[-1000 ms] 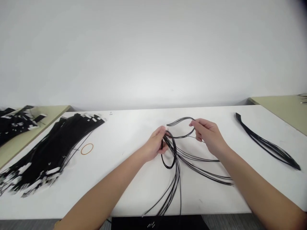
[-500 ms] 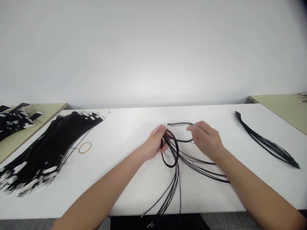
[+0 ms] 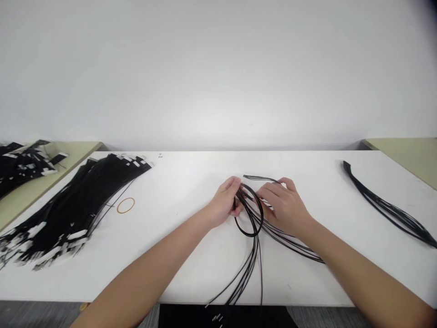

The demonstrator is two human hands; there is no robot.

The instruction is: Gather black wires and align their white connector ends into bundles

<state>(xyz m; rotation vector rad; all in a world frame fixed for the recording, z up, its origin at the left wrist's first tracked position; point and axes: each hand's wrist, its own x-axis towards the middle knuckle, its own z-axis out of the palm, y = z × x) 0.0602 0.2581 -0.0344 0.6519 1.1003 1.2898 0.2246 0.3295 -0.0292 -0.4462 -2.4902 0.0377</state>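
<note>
A bundle of thin black wires (image 3: 251,260) is gripped near its top in my left hand (image 3: 228,200), at the middle of the table. Part of the bundle forms a round loop just right of those fingers. Loose wire tails hang over the front edge, their tips pale, while others sweep right under my right forearm. My right hand (image 3: 282,202) is bent over the wires beside the loop, its fingertips close to the left hand. What its fingers pinch is partly hidden. Beyond it, a thin wire strand arcs back to the left.
A big pile of black wires with white ends (image 3: 77,205) covers the left of the white table (image 3: 164,255). Next to it lies an orange rubber band (image 3: 126,205). Another black wire bundle (image 3: 385,205) lies at right. More wires (image 3: 23,166) rest on the left side table.
My right hand has come left and down from the far strand to the wires beside the loop. My left hand still holds the bundle. The view has shifted slightly.
</note>
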